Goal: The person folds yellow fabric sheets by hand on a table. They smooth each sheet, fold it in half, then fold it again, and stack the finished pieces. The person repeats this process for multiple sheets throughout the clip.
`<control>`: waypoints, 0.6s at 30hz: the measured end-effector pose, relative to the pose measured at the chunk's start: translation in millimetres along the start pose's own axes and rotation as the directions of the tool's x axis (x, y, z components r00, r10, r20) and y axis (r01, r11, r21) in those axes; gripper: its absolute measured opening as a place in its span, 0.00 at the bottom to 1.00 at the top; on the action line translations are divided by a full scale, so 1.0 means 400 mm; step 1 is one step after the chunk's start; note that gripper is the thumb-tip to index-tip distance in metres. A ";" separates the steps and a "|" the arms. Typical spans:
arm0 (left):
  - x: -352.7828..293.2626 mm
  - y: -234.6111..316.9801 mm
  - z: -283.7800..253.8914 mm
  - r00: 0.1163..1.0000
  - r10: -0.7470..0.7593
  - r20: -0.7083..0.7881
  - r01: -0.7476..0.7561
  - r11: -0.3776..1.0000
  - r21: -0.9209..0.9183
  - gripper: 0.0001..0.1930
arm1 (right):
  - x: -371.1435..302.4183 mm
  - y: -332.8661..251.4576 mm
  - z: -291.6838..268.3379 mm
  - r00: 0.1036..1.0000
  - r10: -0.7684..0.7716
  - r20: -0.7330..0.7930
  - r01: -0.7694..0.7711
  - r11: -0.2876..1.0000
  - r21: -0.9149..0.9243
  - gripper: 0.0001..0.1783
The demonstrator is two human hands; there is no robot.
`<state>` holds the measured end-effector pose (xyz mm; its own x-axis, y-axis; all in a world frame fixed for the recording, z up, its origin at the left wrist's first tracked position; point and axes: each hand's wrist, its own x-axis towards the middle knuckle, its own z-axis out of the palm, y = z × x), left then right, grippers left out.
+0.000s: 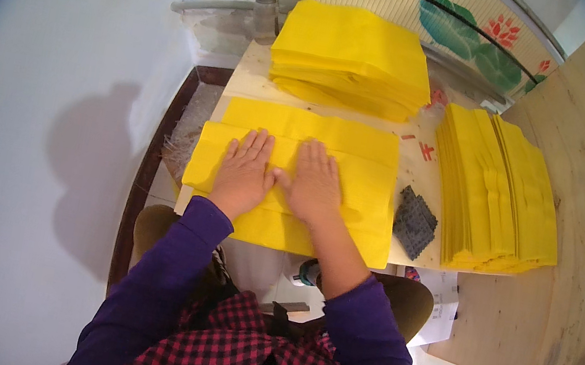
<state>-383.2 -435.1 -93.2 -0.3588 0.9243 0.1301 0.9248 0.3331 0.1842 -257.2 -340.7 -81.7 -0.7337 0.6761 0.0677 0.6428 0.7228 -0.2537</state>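
Observation:
A yellow fabric sheet (354, 231) lies on the wooden table in front of me, with a folded yellow strip or panel (207, 160) across its middle. My left hand (243, 174) rests flat on that panel, fingers stretched away from me. Beside it, my right hand (313, 184) also presses flat on the yellow fabric, its thumb close to the left thumb. Neither hand grips anything. How many layers lie under my palms cannot be seen.
A thick stack of folded yellow fabric (354, 46) stands at the back. More yellow stacks (496, 193) sit at the right, against a wooden board (583, 154). A dark grey cloth piece (415, 223) lies between. A glass jar (265, 14) stands at the back left, near the white wall (49, 64).

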 end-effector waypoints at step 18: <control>-0.004 0.015 -0.011 1.000 -0.030 -0.003 0.030 0.999 -0.028 0.33 | -0.089 0.186 -0.091 0.954 0.259 -0.151 -0.289 0.929 -0.233 0.48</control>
<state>-377.7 -435.3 -88.0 -0.3865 0.9135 0.1275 0.9098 0.3549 0.2150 -175.2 -306.0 -67.9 -0.5003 0.8536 0.1450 0.8600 0.5093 -0.0308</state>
